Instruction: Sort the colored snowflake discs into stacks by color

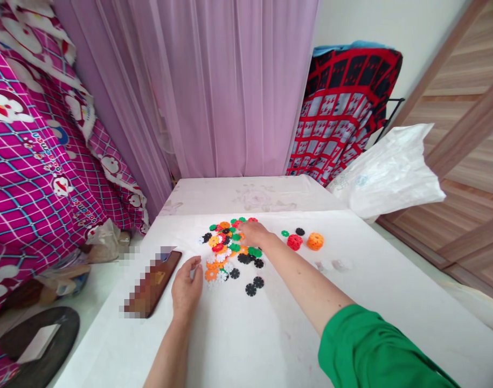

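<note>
A loose pile of notched plastic discs [212, 275] in orange, red, green, black and white lies on the white table. My right hand [253, 233] reaches over the pile's far right side, its fingers down among the discs; whether they pinch one is hidden. Left of the pile rests my left hand [186, 285], fingers curved and thumb apart, with nothing in it. To the right of my right hand sit a stack of red discs [294, 242] and a stack of orange discs [315, 241]. A green disc [285, 233] and black discs [300, 231] lie behind the stacks.
A phone [157, 283] with a brown edge, partly pixelated, lies at the table's left. On the far right edge stands a white plastic bag [387, 172]. Purple curtains [238, 86] hang behind the table, and a wooden wardrobe [460, 145] stands at the right.
</note>
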Motion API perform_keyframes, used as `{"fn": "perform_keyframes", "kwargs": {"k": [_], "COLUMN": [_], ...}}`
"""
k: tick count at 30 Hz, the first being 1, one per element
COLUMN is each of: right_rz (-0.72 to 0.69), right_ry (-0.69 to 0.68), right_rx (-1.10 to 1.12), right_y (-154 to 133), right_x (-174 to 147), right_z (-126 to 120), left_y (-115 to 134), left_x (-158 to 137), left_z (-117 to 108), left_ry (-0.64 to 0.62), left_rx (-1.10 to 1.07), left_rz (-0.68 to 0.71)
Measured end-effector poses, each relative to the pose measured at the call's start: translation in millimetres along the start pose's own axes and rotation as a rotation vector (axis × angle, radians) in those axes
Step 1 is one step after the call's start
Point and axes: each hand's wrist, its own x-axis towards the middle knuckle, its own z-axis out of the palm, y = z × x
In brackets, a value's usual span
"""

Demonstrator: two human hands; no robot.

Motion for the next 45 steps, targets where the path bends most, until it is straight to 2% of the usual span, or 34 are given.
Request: {"fn": "perform_keyframes", "kwargs": {"k": [4, 8, 14, 18, 22, 31, 36, 40, 45], "right_rz": [0.050, 0.075, 0.096, 0.113, 0.113, 0.105, 0.136, 0.064, 0.034], "right_ry": [0.027, 0.023, 0.013, 0.030, 0.033, 0.002, 0.008, 0.085, 0.127], "right_rx": [-0.044, -0.066, -0.007, 0.028, 0.056, 0.086, 0.086, 0.079, 0.086], "right_y": [18.6, 43.6, 64.3, 70.2, 71.7, 66.9, 61.9, 39.8, -3.9], "right_x": [-19.9, -55.6, -99.8, -107.1, -107.6, -111.1, -112.8, -100.7, -69.0], "right_z": [-8.5, -12.6, 9.9, 26.2, 32.5, 32.0, 18.3, 6.5, 14.3], "left_y": [0.1, -0.6, 1.2, 3.1, 3.0, 1.4, 1.3, 2.1, 2.3], "left_x": [0.4, 1.0, 1.3, 1.8, 2.3, 2.6, 2.6, 2.6, 2.6], "left_z": [0.0, 0.5, -0.9, -2.4, -2.5, -1.9, -1.8, -1.6, -0.7], "left_ry": [-0.008, 0.002, 0.000, 0.008, 0.011, 0.003, 0.007, 0.011, 0.016], "left_rx": [0.001, -0.008, 0.003, 0.004, 0.006, 0.008, 0.004, -0.005, -0.018], "left_rz": [0.001, 0.015, 0.036, 0.045, 0.049, 0.033, 0.026, 0.016, 0.021]}}
